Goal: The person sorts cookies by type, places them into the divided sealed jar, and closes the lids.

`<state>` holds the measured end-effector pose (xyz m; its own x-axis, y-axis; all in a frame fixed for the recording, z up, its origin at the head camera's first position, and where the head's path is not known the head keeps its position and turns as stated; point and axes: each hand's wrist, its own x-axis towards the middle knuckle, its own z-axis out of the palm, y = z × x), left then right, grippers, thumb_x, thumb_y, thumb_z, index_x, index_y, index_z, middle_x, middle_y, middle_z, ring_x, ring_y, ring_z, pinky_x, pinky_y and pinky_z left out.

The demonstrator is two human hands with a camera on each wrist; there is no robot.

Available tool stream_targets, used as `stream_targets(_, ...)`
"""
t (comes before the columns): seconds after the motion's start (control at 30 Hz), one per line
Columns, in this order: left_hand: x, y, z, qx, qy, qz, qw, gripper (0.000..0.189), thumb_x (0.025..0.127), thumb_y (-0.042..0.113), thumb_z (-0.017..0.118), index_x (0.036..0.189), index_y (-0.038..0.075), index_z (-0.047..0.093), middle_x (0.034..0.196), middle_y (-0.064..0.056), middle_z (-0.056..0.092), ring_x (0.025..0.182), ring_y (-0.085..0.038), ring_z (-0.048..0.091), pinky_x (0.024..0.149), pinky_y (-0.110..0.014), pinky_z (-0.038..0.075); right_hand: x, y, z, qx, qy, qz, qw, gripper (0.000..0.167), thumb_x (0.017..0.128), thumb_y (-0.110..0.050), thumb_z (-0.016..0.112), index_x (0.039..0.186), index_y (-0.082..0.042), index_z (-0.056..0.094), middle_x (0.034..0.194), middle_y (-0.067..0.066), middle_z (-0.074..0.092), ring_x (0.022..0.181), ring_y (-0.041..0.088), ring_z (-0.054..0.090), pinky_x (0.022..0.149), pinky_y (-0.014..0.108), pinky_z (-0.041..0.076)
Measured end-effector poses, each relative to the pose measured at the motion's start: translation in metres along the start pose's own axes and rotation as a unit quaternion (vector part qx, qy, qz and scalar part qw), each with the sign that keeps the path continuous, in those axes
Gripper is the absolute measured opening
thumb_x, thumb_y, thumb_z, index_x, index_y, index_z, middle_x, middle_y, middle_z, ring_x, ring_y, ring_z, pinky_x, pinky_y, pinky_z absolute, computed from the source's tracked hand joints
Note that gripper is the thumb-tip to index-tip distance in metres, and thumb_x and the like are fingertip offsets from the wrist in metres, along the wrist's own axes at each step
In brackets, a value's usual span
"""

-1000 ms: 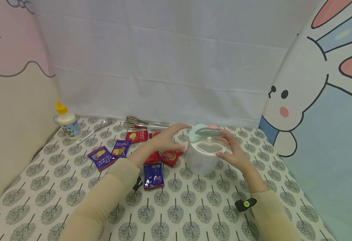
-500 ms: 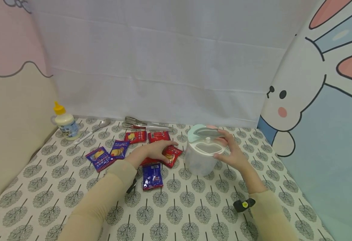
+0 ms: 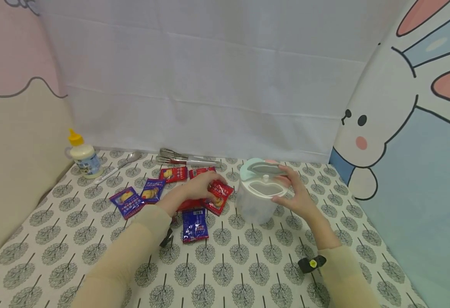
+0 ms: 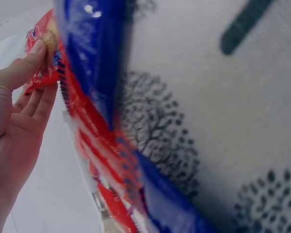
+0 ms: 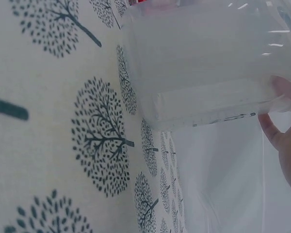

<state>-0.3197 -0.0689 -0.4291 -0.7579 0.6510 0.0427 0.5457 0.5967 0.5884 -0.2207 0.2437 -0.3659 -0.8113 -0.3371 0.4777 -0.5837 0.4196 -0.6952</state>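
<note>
In the head view the left hand (image 3: 201, 187) pinches a red packet (image 3: 218, 201); whether that packet is clear of the cloth (image 3: 248, 269), I cannot tell. Another red packet (image 3: 190, 205) lies under that hand, a blue one (image 3: 195, 226) nearer the person, and two more blue ones to its left. Beyond it are further red packets and tongs (image 3: 199, 163); farther left, a spoon (image 3: 114, 169) and bottle (image 3: 87, 161). The right hand (image 3: 301, 199) is spread wide, fingers touching the raised flap (image 3: 265, 169), thumb at the rim of the jar (image 3: 253, 209), which stands to its left.

In the left wrist view the thumb presses the packet's face, with fingers behind it.

In the right wrist view the jar's cloudy wall lies beside the thumb; the fingers are mostly cut off.
</note>
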Motion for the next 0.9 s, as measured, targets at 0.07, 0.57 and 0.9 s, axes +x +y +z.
stream_targets(0.07,-0.002,0.003,-0.004,-0.011,-0.002,-0.001,0.9999,0.060,0.070,0.013,0.082,0.124,0.025,0.057,0.128,0.002,0.054,0.118,-0.020,0.050,0.099,-0.040,0.045,0.000,0.000,0.000,-0.003,0.000,0.002,1.0000,0.086,0.065,0.009,0.074,0.138,0.000,0.028,0.131,0.027,0.042,0.114,-0.005,0.040,0.104,0.061,0.027)
stream_targets(0.57,-0.013,0.054,-0.061,-0.061,0.023,0.033,0.9973,0.036,0.088,0.010,0.067,0.121,0.024,0.062,0.126,0.001,0.057,0.098,-0.016,0.062,0.081,-0.033,0.054,0.002,0.002,0.000,0.005,0.004,-0.016,0.9999,0.089,0.061,0.009,0.074,0.137,0.004,0.029,0.131,0.028,0.043,0.115,-0.002,0.042,0.104,0.061,0.028)
stream_targets(0.9,-0.018,0.095,-0.100,-0.123,0.098,0.070,0.9850,0.033,0.085,0.010,0.070,0.117,0.017,0.064,0.116,-0.001,0.062,0.099,-0.019,0.063,0.081,-0.029,0.056,0.003,0.002,0.000,-0.009,0.003,-0.016,0.9998,0.089,0.062,0.006,0.076,0.137,0.003,0.028,0.133,0.031,0.040,0.116,-0.005,0.039,0.104,0.063,0.027)
